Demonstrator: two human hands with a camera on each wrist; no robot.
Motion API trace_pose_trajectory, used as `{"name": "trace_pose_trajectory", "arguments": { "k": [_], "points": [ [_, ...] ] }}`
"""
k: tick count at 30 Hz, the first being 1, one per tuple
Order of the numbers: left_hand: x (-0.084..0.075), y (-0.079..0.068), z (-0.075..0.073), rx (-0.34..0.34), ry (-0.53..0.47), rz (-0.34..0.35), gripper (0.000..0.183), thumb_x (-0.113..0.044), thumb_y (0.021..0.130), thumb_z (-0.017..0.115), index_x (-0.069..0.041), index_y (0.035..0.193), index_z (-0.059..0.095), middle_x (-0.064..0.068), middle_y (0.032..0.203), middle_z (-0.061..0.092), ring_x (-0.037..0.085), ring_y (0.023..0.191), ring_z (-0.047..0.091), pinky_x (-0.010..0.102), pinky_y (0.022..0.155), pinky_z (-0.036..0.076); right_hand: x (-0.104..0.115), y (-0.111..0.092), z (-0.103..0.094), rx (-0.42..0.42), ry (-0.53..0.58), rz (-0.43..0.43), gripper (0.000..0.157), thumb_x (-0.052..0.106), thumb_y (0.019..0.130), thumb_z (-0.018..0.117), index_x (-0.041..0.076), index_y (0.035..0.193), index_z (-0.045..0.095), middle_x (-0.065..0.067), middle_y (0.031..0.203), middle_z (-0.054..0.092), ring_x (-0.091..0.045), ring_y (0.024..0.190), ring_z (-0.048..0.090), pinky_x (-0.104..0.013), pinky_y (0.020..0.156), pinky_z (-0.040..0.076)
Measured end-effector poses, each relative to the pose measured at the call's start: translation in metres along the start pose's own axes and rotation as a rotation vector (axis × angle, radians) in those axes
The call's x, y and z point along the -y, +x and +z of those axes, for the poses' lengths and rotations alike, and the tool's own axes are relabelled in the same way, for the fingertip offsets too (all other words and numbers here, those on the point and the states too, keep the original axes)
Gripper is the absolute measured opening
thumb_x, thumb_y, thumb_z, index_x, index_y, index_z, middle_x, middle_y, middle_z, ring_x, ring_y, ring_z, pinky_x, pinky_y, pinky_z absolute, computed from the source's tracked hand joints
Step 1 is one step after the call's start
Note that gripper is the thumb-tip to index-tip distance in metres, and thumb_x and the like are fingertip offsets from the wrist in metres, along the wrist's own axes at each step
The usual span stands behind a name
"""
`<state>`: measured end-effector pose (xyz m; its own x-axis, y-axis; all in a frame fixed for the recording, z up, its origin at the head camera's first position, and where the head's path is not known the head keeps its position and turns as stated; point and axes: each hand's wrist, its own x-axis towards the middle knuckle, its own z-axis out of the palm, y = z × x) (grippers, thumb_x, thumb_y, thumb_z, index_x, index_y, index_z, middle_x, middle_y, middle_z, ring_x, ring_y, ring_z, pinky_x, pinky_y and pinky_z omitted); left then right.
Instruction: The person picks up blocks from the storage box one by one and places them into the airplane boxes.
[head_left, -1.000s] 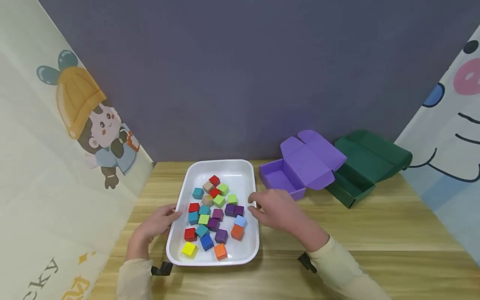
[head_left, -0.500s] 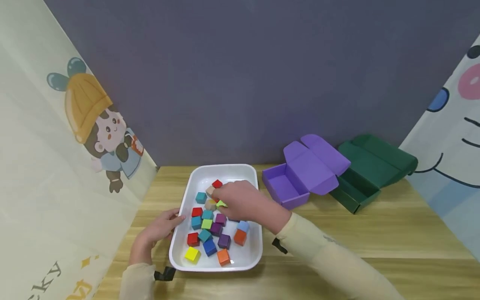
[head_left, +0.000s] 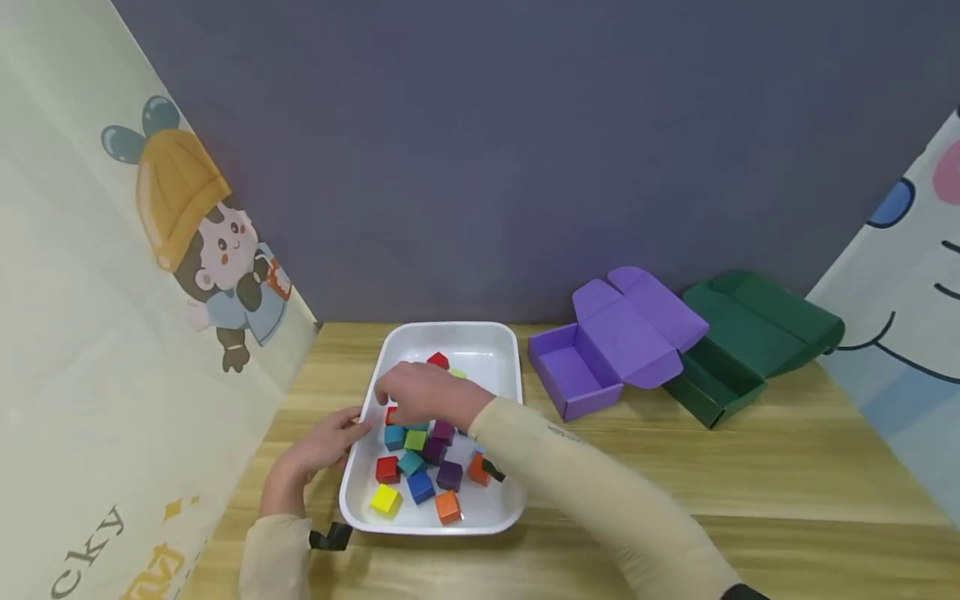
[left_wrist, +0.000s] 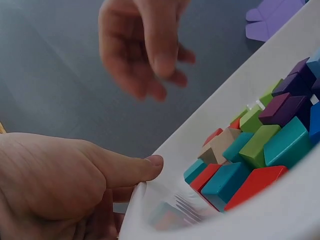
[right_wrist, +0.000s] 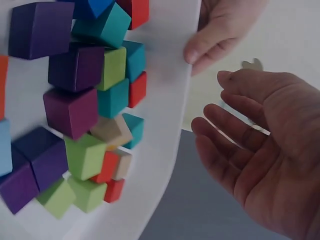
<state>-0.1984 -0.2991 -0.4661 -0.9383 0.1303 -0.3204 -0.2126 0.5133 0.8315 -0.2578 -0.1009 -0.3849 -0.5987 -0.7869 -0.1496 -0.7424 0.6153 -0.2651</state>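
A white tray holds many small coloured cubes, among them a yellow cube, a blue cube and an orange cube. My left hand grips the tray's left side, its thumb over the rim and its fingers outside it, as the left wrist view shows. Over the left part of the tray hovers my right hand, hiding some cubes in the head view. In the right wrist view that right hand has loosely bent fingers with nothing between them, apart from the cubes.
To the right of the tray stands a purple box with its lid open. Beside it a dark green box also has its lid open. The wooden table meets a grey wall behind.
My right hand has come from the tray's right rim leftward across the cubes to above its left part. My left hand keeps its grip on the rim. The head view has shifted slightly.
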Motion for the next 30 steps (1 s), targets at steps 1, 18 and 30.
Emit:
{"name": "trace_pose_trajectory", "arguments": {
  "k": [1,18,30],
  "points": [
    [-0.001,0.001,0.000,0.004,-0.006,0.000,0.046,-0.027,0.102,0.052,-0.004,0.141,0.046,0.012,0.103,0.058,0.023,0.086,0.057,0.036,0.066,0.053,0.000,0.004,0.001,0.009,0.006,0.009,0.027,0.024,0.087,0.075,0.021,0.113,0.071,0.007,0.107,0.067,-0.008,0.081,0.055,-0.020,0.065,0.049],
    [-0.003,-0.007,-0.006,0.021,-0.019,-0.014,0.050,-0.027,0.102,0.052,-0.001,0.144,0.042,0.017,0.116,0.057,0.026,0.094,0.056,0.040,0.069,0.056,-0.005,0.041,0.040,0.122,0.096,0.080,0.038,0.011,0.090,0.071,0.029,0.123,0.068,0.009,0.113,0.065,-0.010,0.088,0.053,-0.018,0.067,0.048],
    [-0.003,0.000,-0.002,0.027,-0.040,-0.003,0.048,-0.026,0.103,0.050,-0.003,0.144,0.042,0.017,0.114,0.059,0.025,0.092,0.059,0.040,0.070,0.056,-0.016,0.052,0.046,0.090,0.008,0.092,0.023,0.020,0.088,0.074,0.027,0.110,0.074,0.011,0.091,0.065,-0.012,0.081,0.055,-0.025,0.071,0.047]
  ]
}}
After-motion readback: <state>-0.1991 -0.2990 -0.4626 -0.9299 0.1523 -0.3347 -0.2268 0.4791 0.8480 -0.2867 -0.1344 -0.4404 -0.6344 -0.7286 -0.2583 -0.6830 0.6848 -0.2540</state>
